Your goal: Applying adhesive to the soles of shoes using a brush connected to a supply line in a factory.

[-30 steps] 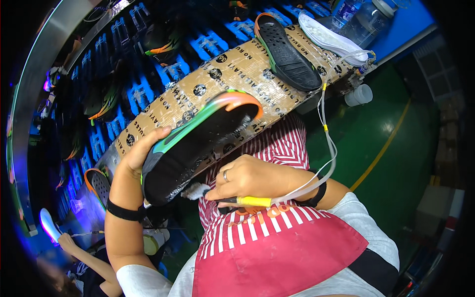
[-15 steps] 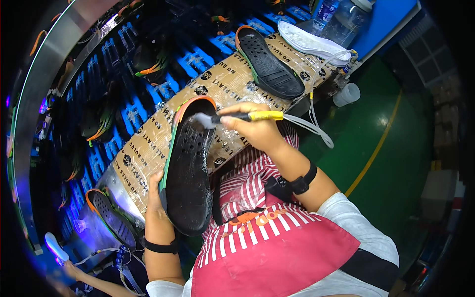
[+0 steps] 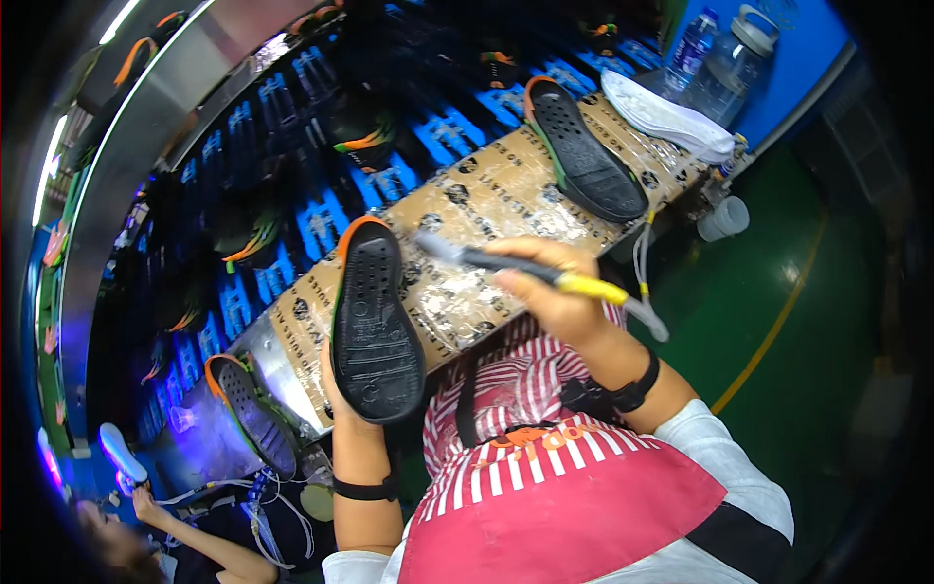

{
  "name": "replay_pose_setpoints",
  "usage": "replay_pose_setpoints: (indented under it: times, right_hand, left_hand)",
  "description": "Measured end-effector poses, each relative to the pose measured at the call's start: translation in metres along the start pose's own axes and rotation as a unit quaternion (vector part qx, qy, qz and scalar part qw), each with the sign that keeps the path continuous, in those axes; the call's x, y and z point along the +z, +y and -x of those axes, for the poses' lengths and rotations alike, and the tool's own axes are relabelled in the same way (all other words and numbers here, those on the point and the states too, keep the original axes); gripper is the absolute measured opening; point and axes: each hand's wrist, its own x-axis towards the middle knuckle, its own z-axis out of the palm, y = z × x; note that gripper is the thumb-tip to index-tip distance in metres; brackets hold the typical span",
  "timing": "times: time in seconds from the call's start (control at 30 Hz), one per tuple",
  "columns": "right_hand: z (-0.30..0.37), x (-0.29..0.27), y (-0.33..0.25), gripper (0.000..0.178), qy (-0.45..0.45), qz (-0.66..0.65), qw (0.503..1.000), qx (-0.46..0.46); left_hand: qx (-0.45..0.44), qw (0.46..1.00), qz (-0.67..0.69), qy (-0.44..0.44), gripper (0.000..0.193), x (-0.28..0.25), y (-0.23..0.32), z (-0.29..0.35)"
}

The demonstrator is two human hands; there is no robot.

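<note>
A black shoe sole (image 3: 377, 336) with an orange and green rim rests in my left hand (image 3: 338, 384), gripped by its left edge. Holes dot its toe half, and wet-looking streaks mark the heel half. My right hand (image 3: 556, 292) is closed round a brush (image 3: 501, 261) with a black and yellow handle and a pale hose at its end. The blurred bristles stand to the right of the sole's toe, apart from it, over the cardboard-covered bench (image 3: 467, 219). Farther right on the bench lies a similar black sole (image 3: 589, 156).
A white sole (image 3: 662, 115) lies at the bench's far right, near a water bottle (image 3: 689, 54) and a large clear jug (image 3: 732, 68). Blue racks (image 3: 326, 226) carrying shoes run behind. Another sole (image 3: 251, 414) sits at left, near a co-worker's arm (image 3: 209, 550). A white cup (image 3: 722, 220) hangs right.
The brush has come off the sole's toe area and moved right, in my right hand. The sole in my left hand now appears smaller and more upright. The whole view has shifted.
</note>
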Motion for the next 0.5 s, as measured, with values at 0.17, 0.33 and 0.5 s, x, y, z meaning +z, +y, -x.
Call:
replay_pose_setpoints:
  times: [0.17,0.33,0.5]
  right_hand:
    - [-0.003,-0.021,0.027,0.025,0.117,-0.175,0.968,0.137]
    - [-0.006,-0.019,0.048,0.025,0.14,-0.228,0.949,0.165]
    - [-0.006,-0.015,0.047,0.024,0.137,-0.222,0.948,0.184]
  left_hand:
    - [0.156,0.954,-0.085,0.241,0.064,0.018,-0.001,0.033]
    - [0.359,0.89,-0.256,0.113,0.08,0.012,-0.013,0.049]
    - [0.462,0.765,-0.439,0.095,0.096,0.012,-0.007,0.045]
